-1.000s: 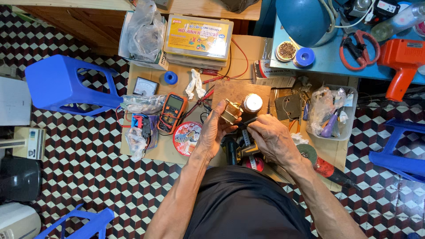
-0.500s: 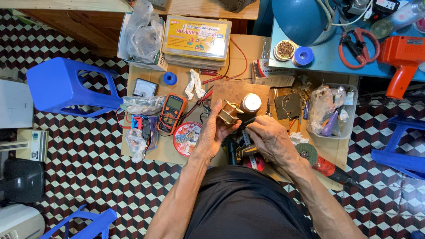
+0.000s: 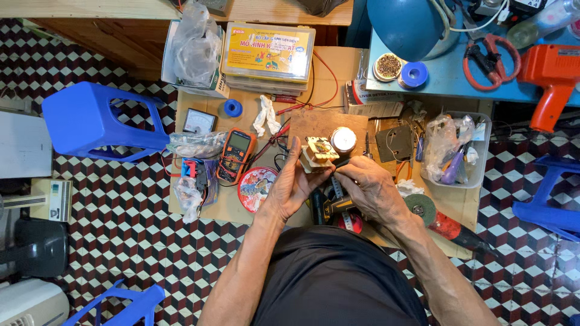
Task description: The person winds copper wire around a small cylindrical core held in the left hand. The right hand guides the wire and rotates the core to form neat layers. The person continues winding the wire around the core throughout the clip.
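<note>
In the head view, the left hand holds a small transformer with yellow winding, its fingers wrapped around the side of it, above the low table. The right hand pinches at the lower edge of the transformer, fingertips together. Just beyond the hands lies a round silver part; to the left of the left hand lie an orange multimeter and a round tin lid
</note>
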